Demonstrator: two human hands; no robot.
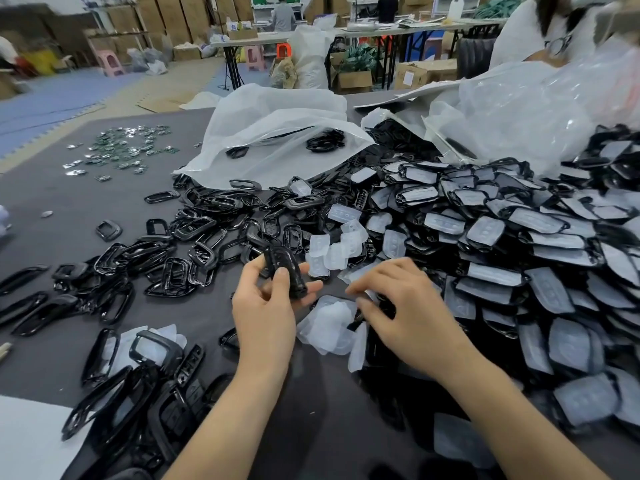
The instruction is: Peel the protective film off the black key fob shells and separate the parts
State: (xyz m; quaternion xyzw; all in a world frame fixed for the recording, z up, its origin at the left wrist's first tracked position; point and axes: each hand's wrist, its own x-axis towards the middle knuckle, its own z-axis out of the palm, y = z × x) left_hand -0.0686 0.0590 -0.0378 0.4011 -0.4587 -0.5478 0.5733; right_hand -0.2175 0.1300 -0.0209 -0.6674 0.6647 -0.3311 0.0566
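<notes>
In the head view, the left hand [270,306] grips one black key fob shell [287,271], thumb on its near face and fingers curled behind. It holds the shell upright just above the grey table [69,209], near centre. The right hand [405,306] is to its right, low over a small drift of loose films [329,323] with its fingertips bent down. Whether it pinches a film or a black part there cannot be told.

The step in hand appears to be stripping this shell. It would go best if the left hand held the shell by its edges, leaving the filmed face clear. The right hand could then lift a film corner with a nail and pull it back low and steadily, so the film comes off whole. The frame and insert could then be eased apart, not snapped.

Counts:
- One shell is in hand.
- Roughly ten loose films lie near centre.
- The filmed shells [519,237] heaped on the right are too many to count, certainly dozens.
- The bare black frames [194,237] spread to the left are also dozens.
- Two clear bags show, one far centre [270,133] and one far right [519,109].
- Many small green boards [128,147] are scattered far left.
</notes>
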